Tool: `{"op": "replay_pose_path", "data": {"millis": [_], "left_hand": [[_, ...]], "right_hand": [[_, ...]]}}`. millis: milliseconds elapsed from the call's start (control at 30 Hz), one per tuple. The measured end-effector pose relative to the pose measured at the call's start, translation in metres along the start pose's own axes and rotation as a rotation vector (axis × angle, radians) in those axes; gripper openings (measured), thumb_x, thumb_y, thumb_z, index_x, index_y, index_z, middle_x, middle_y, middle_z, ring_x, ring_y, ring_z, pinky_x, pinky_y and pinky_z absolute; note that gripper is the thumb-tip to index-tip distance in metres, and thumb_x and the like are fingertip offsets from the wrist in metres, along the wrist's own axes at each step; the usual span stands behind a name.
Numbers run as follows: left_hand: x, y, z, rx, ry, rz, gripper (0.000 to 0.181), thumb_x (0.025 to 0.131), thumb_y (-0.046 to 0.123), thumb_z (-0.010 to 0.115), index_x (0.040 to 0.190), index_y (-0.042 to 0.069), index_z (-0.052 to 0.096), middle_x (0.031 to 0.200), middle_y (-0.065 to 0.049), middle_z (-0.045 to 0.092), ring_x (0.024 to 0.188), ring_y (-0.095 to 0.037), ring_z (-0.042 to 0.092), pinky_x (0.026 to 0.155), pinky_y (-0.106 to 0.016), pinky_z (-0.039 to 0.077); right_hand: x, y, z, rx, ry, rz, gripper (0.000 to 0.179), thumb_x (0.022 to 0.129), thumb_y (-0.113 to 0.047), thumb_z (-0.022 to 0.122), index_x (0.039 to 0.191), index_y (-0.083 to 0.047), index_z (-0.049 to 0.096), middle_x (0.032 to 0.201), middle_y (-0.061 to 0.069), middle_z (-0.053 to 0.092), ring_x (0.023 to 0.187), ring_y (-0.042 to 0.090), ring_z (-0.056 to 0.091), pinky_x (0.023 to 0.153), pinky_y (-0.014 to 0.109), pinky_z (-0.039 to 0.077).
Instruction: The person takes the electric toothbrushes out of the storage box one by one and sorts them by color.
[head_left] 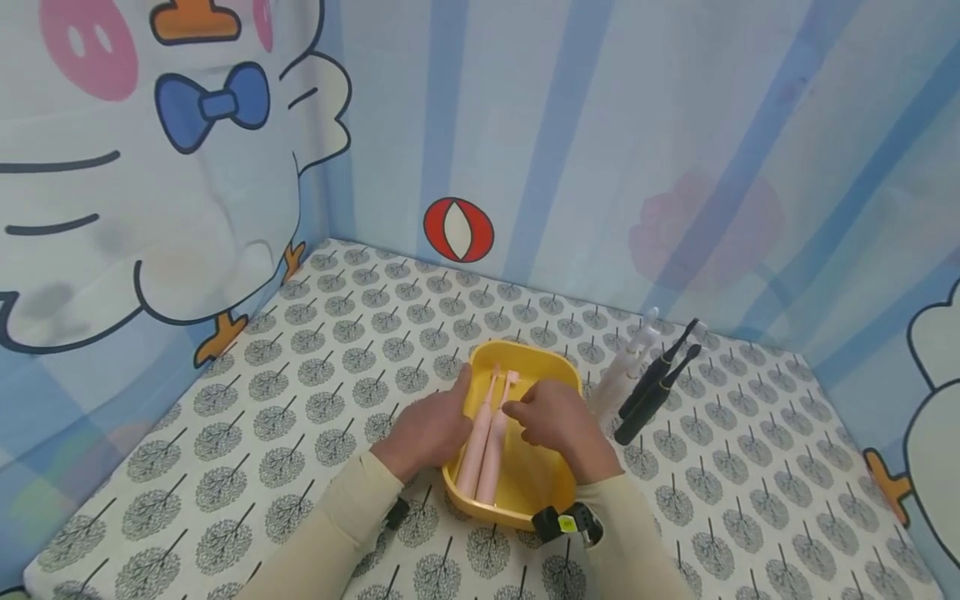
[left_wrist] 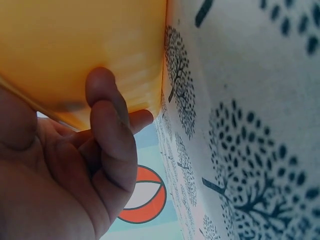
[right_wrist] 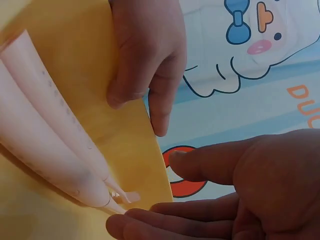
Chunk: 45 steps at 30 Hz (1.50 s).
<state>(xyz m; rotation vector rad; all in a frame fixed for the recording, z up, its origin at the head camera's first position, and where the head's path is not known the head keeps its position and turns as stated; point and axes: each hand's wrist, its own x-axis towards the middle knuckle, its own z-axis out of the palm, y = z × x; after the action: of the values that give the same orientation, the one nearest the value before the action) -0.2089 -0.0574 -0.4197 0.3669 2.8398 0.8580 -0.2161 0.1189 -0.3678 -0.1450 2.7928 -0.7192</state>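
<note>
while the left hand (head_left: 429,427) pinches the side of the yellow tub (head_left: 534,477), the right hand (head_left: 561,423), thumb and fingers apart, holds nothing near the two pink electric toothbrushes (head_left: 492,458) inside; steadying the tub and touching them softly should help.

Pink is being shown by 2 toothbrushes (head_left: 491,462), yellow by the tray (head_left: 525,487), black by 2 other brushes (head_left: 645,412); the white tablecloth (head_left: 247,433) is being patterned with dark trees, the backdrop (head_left: 510,100) striped blue.
</note>
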Motion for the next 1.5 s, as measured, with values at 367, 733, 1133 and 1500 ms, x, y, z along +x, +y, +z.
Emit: {"op": "replay_pose_path", "data": {"millis": [367,733,1133,1500], "left_hand": [[-0.001,0.0,-0.001,0.003,0.001,0.008,0.075,0.097,0.018,0.045,0.157,0.009,0.001,0.064,-0.005,0.052,0.049,-0.018,0.05,0.046,-0.034,0.044],[0.0,-0.001,0.0,-0.001,-0.002,0.031,0.075,0.096,0.015,0.045,0.157,0.007,0.0,0.063,-0.005,0.052,0.048,-0.017,0.051,0.046,-0.033,0.043],[-0.001,-0.002,-0.001,0.027,0.027,0.062,0.073,0.096,0.014,0.045,0.156,0.005,0.003,0.062,-0.005,0.051,0.048,-0.017,0.05,0.045,-0.033,0.042],[-0.002,-0.002,-0.001,0.031,0.035,0.068,0.074,0.095,0.014,0.045,0.156,0.003,0.005,0.061,-0.005,0.05,0.047,-0.017,0.049,0.045,-0.032,0.042]], "right_hand": [[0.01,-0.003,0.004,0.02,-0.077,0.039,0.032,0.089,-0.028,0.069,0.07,-0.003,0.063,0.064,0.009,0.064,0.055,0.019,0.059,0.054,0.029,0.044],[0.016,-0.007,0.009,0.047,-0.14,0.084,0.02,0.083,-0.02,0.071,0.08,-0.004,0.06,0.072,0.011,0.062,0.057,0.021,0.061,0.055,0.03,0.05],[0.02,-0.006,0.014,0.093,-0.18,0.111,0.018,0.082,-0.02,0.072,0.09,-0.006,0.066,0.079,0.011,0.064,0.064,0.025,0.061,0.059,0.035,0.052],[0.027,-0.009,0.017,-0.019,-0.202,0.106,0.019,0.084,-0.022,0.073,0.082,-0.004,0.066,0.074,0.012,0.064,0.063,0.025,0.064,0.06,0.036,0.054]]}}
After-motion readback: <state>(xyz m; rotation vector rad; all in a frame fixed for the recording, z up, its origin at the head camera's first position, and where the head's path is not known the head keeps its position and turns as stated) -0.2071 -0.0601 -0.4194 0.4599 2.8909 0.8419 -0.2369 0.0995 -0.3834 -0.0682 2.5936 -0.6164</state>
